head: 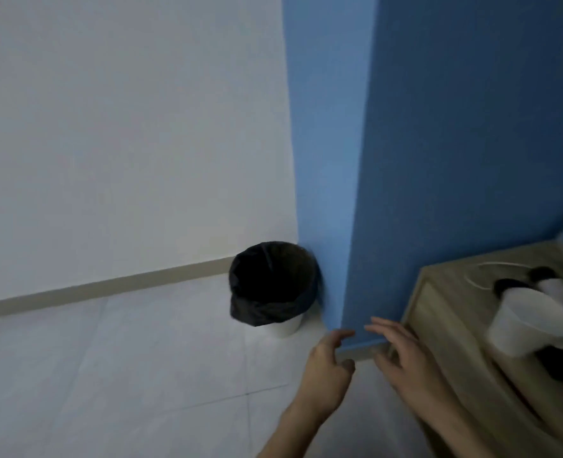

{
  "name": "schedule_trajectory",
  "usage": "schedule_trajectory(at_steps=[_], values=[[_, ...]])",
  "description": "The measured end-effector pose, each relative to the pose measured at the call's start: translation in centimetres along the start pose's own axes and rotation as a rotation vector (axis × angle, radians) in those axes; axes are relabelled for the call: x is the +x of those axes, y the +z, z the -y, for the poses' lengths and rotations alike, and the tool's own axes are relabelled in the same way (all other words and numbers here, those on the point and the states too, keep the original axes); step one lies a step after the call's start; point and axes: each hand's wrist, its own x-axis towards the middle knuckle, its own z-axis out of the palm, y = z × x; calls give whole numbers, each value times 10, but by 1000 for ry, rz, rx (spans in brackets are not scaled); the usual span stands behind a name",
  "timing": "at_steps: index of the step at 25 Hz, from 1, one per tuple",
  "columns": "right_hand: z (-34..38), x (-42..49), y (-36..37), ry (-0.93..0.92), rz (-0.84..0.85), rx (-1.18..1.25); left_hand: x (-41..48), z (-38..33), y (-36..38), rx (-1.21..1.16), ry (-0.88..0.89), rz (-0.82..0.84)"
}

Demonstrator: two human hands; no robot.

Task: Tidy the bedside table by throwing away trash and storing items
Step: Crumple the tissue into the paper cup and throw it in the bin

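A white trash bin (273, 287) lined with a black bag stands on the floor in the corner where the white wall meets the blue wall. The wooden bedside table (448, 312) is at the right edge. On it lie a white plastic cup (524, 320) on its side, blurred black and white items (544, 279) and a thin white cable (491, 271). My left hand (328, 370) hovers over the floor, fingers loosely curled and empty. My right hand (402, 350) is beside it, fingers spread and empty, close to the table's left edge.
A blue wall corner (356, 193) juts out between the bin and the table. Pale floor tiles (124, 375) stretch to the left, with a beige skirting board (108, 287) along the white wall. The image is motion-blurred.
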Motion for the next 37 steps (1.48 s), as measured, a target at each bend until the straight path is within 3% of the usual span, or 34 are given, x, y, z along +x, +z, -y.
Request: schedule_trajectory(at_steps=[2,4,7,10,12,16,20,26,30,37], values=[[2,28,42,211,147,132,12,29,-26,69,-65,-64],[11,68,93,280,254,140,37,67,-63,144,-99,-127],[3,129,151,85,274,-79,94,114,-92,358,-68,-166],[-10,188,191,-155,159,-449,152,144,-103,564,-3,-164],[-24,219,209,-206,195,-608,184,160,-104,725,24,-102],[-54,248,233,-217,364,-765,213,184,-100,833,-20,-4],[-66,256,237,-218,438,-674,209,200,-90,820,-31,-85],[-69,201,234,-246,432,-635,167,202,-73,751,-66,-128],[-72,117,220,-165,477,-608,97,205,-37,688,-106,-97],[-70,-47,176,-126,560,-643,-47,181,24,612,-256,74]])
